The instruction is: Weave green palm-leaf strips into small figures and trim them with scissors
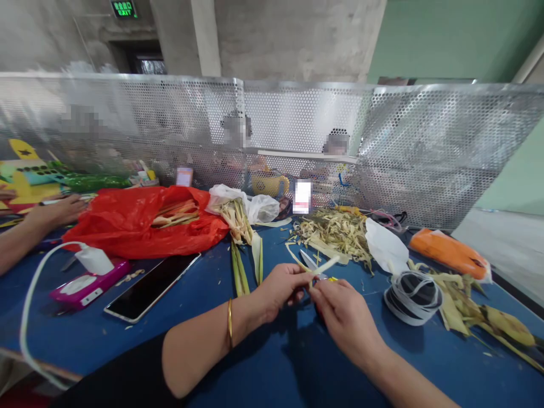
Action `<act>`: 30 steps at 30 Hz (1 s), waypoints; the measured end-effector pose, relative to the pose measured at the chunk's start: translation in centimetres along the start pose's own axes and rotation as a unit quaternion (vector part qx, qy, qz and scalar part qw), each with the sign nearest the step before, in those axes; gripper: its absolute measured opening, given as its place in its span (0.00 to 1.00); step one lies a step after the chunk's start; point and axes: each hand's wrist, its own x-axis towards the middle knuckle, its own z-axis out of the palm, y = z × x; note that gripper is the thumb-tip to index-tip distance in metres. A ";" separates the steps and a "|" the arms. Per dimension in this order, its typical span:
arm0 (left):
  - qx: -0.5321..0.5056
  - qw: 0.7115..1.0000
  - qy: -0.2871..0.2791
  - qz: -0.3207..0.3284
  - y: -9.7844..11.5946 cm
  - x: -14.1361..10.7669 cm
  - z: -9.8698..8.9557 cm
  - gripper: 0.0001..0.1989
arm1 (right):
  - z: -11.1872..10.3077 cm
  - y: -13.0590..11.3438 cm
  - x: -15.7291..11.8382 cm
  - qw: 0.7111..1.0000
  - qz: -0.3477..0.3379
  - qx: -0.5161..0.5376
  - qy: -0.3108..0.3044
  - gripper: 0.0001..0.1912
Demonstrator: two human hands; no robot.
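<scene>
My left hand [287, 286], with a gold bangle at the wrist, is closed in a pinch on a pale plant strip [327, 265]. The strip sticks out to the right past the fingertips, and a thin curl rises on the far side. My right hand [344, 314] is closed around a pair of scissors [309, 259]. One pointed metal blade shows beyond the fingers; the handles are mostly hidden in the palm. Both hands meet over the blue table [272, 374], fingertips nearly touching. Beyond them lies a heap of dry plant scraps [335, 232].
A red plastic bag [123, 215] with dried stalks, green stalks [239, 269], a phone [153, 286] and a purple power strip [91, 286] lie left. Coiled white cord [413, 300], dry husks [454, 306] and an orange packet [450, 252] lie right. A co-worker's hand [59, 209] is far left. Perforated metal screens [297, 113] stand behind.
</scene>
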 end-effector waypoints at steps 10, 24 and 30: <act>0.030 0.994 -0.085 -0.060 0.3 -0.1 -0.2 0.18 | -0.2 1.4 1.2 0.747 0.306 0.587 0.065 0.18; 0.088 0.992 -0.092 0.001 0.7 -0.8 0.5 0.23 | -0.1 1.3 1.4 0.751 0.317 0.571 0.094 0.18; 0.142 0.985 -0.090 0.043 0.4 -0.8 0.4 0.18 | 0.2 2.2 1.4 0.808 0.312 0.494 0.078 0.20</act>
